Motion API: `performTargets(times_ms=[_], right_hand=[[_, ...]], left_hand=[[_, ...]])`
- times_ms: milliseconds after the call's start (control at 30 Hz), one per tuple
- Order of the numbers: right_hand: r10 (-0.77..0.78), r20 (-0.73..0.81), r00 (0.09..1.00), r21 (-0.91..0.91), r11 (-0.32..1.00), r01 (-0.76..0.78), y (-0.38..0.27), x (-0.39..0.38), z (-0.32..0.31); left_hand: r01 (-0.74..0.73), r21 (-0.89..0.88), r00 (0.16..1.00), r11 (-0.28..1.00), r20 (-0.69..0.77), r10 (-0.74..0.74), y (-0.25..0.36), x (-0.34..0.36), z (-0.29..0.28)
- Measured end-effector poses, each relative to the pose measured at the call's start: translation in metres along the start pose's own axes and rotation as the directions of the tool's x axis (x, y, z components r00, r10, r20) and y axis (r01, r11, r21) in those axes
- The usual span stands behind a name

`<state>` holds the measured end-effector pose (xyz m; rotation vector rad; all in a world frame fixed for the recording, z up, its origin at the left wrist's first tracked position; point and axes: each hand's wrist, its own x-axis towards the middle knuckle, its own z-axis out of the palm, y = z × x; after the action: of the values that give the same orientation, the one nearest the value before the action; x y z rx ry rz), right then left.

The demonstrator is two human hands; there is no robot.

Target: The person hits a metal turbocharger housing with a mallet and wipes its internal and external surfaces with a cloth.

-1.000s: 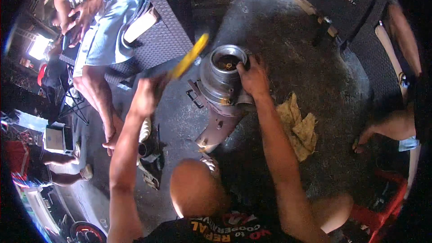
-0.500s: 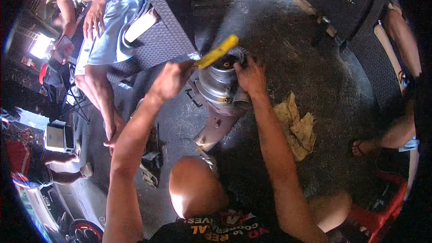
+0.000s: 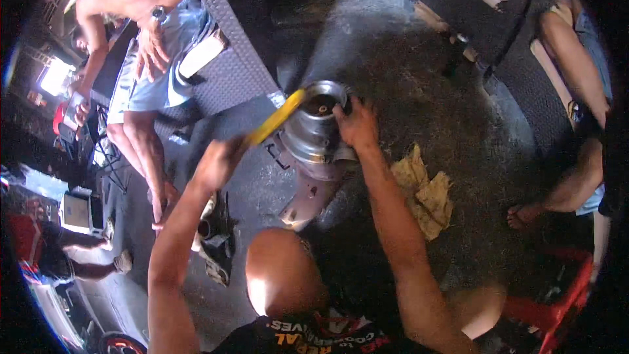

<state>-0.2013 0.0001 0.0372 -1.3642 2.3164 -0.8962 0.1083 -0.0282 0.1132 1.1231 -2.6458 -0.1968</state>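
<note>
A shiny stepped metal cylinder (image 3: pixel 309 139) stands on the floor, joined to a reddish-brown casting (image 3: pixel 311 195) that runs toward me. Its round top is open, and a small brass-coloured spot shows in the dark inside. My left hand (image 3: pixel 219 162), a little blurred, is closed round a yellow bar-shaped tool (image 3: pixel 278 117). The tool slants up to the right, its far end close to the left side of the rim; whether they touch I cannot tell. On the rim's right side my right hand (image 3: pixel 358 122) grips the metal, thumb toward the opening.
A tan rag (image 3: pixel 422 191) lies right of the cylinder. Left of my knee (image 3: pixel 285 272) are dark loose parts (image 3: pixel 216 249). A person in light shorts (image 3: pixel 157 59) sits on a woven bench (image 3: pixel 229 69) at far left; another person's leg (image 3: pixel 557 193) is at right, near a red frame (image 3: pixel 557 301).
My left hand has drawn back down and left with the yellow tool, uncovering the cylinder's top. My right hand has shifted slightly left and down along the rim. The seated person's hand has moved.
</note>
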Motion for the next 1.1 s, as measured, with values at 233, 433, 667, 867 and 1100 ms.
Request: performTargets(times_ms=[233,433,667,867,1100], right_hand=[[-0.115,-0.081,0.99,0.096,0.988,0.123,-0.011,-0.003,-0.004],[-0.336,-0.32,0.886,-0.005,0.935,0.353,-0.039,-0.075,-0.028],[-0.187,-0.2,0.962,0.371,0.894,0.251,-0.053,-0.075,-0.054],[-0.463,0.015,0.886,-0.264,0.853,0.45,0.042,-0.025,-0.106],[-0.289,0.256,0.922,-0.347,0.863,0.367,0.039,0.032,-0.138]], left_hand=[[0.565,-0.137,0.813,0.813,-0.078,-0.578,-0.037,-0.127,-0.006],[0.068,-0.739,0.84,0.671,-0.32,-0.438,0.056,-0.023,0.039],[-0.196,-0.872,0.921,0.448,-0.32,-0.22,0.149,0.056,0.091],[-0.267,-0.447,0.873,0.854,-0.488,0.017,0.121,0.052,0.098],[-0.618,-0.146,0.759,0.773,-0.368,0.537,0.162,0.066,0.127]])
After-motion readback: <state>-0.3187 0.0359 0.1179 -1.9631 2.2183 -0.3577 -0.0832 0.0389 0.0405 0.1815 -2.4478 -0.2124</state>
